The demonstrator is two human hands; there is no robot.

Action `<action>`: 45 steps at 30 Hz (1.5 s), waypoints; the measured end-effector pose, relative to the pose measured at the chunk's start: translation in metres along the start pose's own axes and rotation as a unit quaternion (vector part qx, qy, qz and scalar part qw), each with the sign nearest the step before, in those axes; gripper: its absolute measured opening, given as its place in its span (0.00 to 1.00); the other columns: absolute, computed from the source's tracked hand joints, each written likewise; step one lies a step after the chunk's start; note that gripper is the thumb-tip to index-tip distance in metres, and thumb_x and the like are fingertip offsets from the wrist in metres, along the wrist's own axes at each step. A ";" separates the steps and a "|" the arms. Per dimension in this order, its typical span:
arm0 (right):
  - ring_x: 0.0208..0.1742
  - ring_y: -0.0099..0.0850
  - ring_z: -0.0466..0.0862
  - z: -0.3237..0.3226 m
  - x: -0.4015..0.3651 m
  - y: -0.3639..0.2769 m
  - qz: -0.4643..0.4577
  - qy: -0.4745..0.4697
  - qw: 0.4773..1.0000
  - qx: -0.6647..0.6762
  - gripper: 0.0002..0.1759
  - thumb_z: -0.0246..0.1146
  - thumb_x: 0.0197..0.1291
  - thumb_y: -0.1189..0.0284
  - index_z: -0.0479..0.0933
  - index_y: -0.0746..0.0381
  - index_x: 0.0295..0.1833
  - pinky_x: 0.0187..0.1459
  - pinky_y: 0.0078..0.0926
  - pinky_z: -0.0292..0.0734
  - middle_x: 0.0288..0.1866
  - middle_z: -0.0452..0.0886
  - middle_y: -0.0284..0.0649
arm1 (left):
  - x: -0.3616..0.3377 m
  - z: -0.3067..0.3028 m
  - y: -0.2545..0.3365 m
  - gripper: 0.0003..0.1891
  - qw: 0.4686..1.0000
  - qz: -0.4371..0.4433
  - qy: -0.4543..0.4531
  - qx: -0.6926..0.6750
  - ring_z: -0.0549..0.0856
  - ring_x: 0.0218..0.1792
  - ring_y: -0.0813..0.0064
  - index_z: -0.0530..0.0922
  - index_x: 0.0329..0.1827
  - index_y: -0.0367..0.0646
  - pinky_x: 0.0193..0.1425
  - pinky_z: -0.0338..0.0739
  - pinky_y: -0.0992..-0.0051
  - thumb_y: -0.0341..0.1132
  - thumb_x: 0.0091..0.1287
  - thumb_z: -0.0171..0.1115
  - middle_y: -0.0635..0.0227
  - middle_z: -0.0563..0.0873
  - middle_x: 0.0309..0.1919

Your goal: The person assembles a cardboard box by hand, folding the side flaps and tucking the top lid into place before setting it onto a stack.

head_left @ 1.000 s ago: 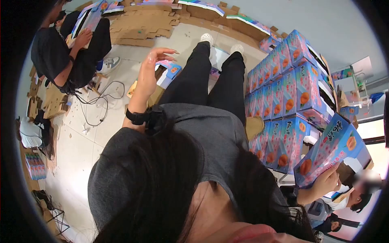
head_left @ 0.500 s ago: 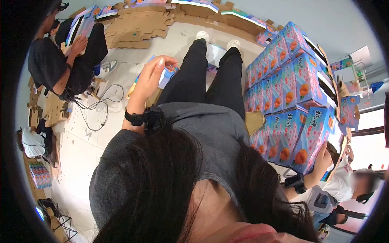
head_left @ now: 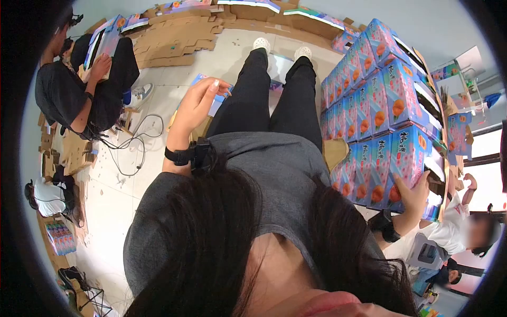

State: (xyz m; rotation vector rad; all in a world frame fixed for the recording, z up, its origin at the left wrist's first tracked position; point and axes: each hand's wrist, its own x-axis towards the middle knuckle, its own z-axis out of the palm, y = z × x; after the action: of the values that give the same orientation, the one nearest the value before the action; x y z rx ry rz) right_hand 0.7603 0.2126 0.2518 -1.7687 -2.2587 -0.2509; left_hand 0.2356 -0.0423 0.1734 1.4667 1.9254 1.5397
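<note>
Right hand (head_left: 414,194) first: my palm lies spread and open against the near face of a blue peach-printed box (head_left: 409,153), which sits at the near end of the stack of matching boxes (head_left: 364,90) on my right. On the left, my left hand (head_left: 198,103) is raised with its fingers loosely curled and holding nothing, above a small blue carton (head_left: 218,104) on the floor beside my legs. Far left, a seated person (head_left: 68,90) holds a flat box (head_left: 103,45).
</note>
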 end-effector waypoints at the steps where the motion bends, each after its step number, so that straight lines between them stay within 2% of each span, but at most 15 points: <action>1: 0.64 0.55 0.77 0.002 0.003 0.001 -0.015 0.003 0.999 -0.050 0.58 0.79 0.44 0.49 0.65 0.69 0.76 0.67 0.45 0.69 0.62 0.77 0.62 | 0.000 0.001 -0.001 0.25 1.000 -0.003 -0.005 -0.009 0.85 0.46 0.69 0.82 0.50 0.30 0.57 0.78 0.70 0.44 0.84 0.42 0.59 0.87 0.42; 4: 0.62 0.52 0.77 -0.009 0.002 -0.006 -0.013 -0.020 1.000 -0.015 0.58 0.81 0.38 0.53 0.67 0.55 0.78 0.66 0.48 0.69 0.58 0.80 0.53 | 0.000 0.004 -0.005 0.24 1.000 -0.009 -0.014 -0.024 0.85 0.45 0.69 0.82 0.49 0.30 0.57 0.78 0.69 0.43 0.84 0.43 0.59 0.87 0.42; 7: 0.58 0.50 0.78 0.000 0.003 0.008 -0.063 0.017 0.998 0.004 0.57 0.81 0.35 0.57 0.68 0.46 0.78 0.63 0.48 0.70 0.54 0.80 0.48 | 0.001 0.005 -0.004 0.24 1.000 -0.007 -0.021 -0.012 0.85 0.45 0.69 0.82 0.48 0.30 0.56 0.78 0.69 0.43 0.83 0.44 0.59 0.87 0.41; 16: 0.57 0.48 0.78 -0.009 -0.004 0.014 -0.052 -0.015 0.998 0.031 0.55 0.80 0.36 0.59 0.70 0.44 0.77 0.63 0.47 0.69 0.52 0.80 0.44 | 0.002 0.009 0.000 0.23 1.000 -0.007 -0.026 0.004 0.85 0.44 0.69 0.82 0.47 0.31 0.55 0.78 0.69 0.43 0.82 0.44 0.59 0.87 0.39; 19: 0.55 0.47 0.78 -0.002 -0.002 0.017 -0.078 0.024 0.996 0.034 0.54 0.80 0.37 0.58 0.70 0.44 0.77 0.62 0.46 0.71 0.50 0.81 0.44 | 0.002 0.009 0.001 0.23 1.000 -0.003 -0.028 0.012 0.86 0.44 0.69 0.82 0.46 0.31 0.54 0.78 0.70 0.43 0.83 0.44 0.59 0.87 0.39; 22: 0.55 0.47 0.79 -0.002 0.001 0.016 -0.064 0.008 0.997 0.042 0.53 0.81 0.39 0.56 0.71 0.44 0.76 0.61 0.46 0.71 0.50 0.81 0.44 | 0.002 0.009 0.000 0.24 0.999 -0.005 -0.029 0.013 0.86 0.43 0.69 0.83 0.46 0.31 0.54 0.78 0.70 0.43 0.83 0.44 0.59 0.87 0.39; 28: 0.57 0.48 0.78 0.003 0.011 0.012 -0.056 0.008 0.998 0.031 0.50 0.80 0.43 0.53 0.71 0.44 0.76 0.62 0.48 0.71 0.52 0.81 0.45 | 0.000 0.008 0.002 0.24 0.999 -0.006 -0.028 0.016 0.86 0.43 0.69 0.83 0.45 0.31 0.54 0.78 0.70 0.44 0.83 0.45 0.59 0.87 0.38; 34: 0.60 0.48 0.76 0.000 0.009 0.002 -0.034 0.000 0.999 0.016 0.50 0.80 0.45 0.54 0.71 0.46 0.77 0.65 0.47 0.69 0.54 0.81 0.46 | -0.002 0.006 0.003 0.22 0.999 -0.012 -0.014 0.027 0.86 0.43 0.70 0.84 0.44 0.32 0.52 0.78 0.71 0.43 0.82 0.47 0.60 0.87 0.38; 37: 0.62 0.48 0.76 0.003 0.012 0.011 -0.048 -0.017 0.996 0.072 0.50 0.79 0.46 0.51 0.70 0.47 0.77 0.66 0.55 0.67 0.55 0.81 0.45 | -0.004 0.004 0.004 0.21 0.999 -0.014 -0.006 0.043 0.86 0.42 0.70 0.84 0.44 0.33 0.51 0.78 0.71 0.43 0.81 0.49 0.61 0.87 0.37; 40: 0.70 0.50 0.72 0.002 0.020 0.013 -0.027 -0.064 0.990 0.126 0.49 0.78 0.48 0.52 0.68 0.46 0.78 0.70 0.60 0.61 0.65 0.78 0.48 | -0.003 0.004 0.002 0.21 0.997 -0.006 -0.008 0.077 0.86 0.41 0.71 0.84 0.44 0.33 0.50 0.78 0.71 0.43 0.80 0.52 0.61 0.87 0.37; 43: 0.77 0.53 0.65 -0.013 0.004 -0.020 0.028 -0.038 0.995 -0.085 0.47 0.77 0.51 0.56 0.67 0.45 0.78 0.75 0.60 0.56 0.76 0.69 0.51 | -0.002 0.001 0.000 0.20 0.996 -0.007 -0.004 0.088 0.86 0.41 0.69 0.84 0.42 0.34 0.49 0.78 0.71 0.44 0.79 0.54 0.60 0.88 0.36; 44: 0.81 0.54 0.60 -0.017 -0.001 -0.030 0.031 -0.049 0.992 -0.114 0.45 0.75 0.53 0.59 0.67 0.45 0.78 0.77 0.55 0.55 0.81 0.61 0.53 | -0.001 0.000 0.000 0.20 0.997 -0.013 0.000 0.083 0.87 0.41 0.67 0.85 0.41 0.35 0.49 0.78 0.70 0.45 0.78 0.55 0.60 0.88 0.35; 45: 0.81 0.55 0.60 -0.014 -0.002 -0.032 -0.031 -0.019 0.997 -0.065 0.44 0.75 0.54 0.59 0.68 0.47 0.78 0.77 0.55 0.55 0.80 0.62 0.53 | -0.002 0.000 0.000 0.20 0.997 -0.018 0.004 0.077 0.87 0.41 0.65 0.86 0.41 0.36 0.48 0.78 0.69 0.46 0.77 0.56 0.59 0.88 0.35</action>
State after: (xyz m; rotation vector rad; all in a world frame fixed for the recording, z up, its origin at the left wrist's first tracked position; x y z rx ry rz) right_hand 0.7317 0.1984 0.2653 -1.7817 -2.3749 -0.3876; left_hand 0.2366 -0.0441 0.1729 1.4793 2.1054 1.4106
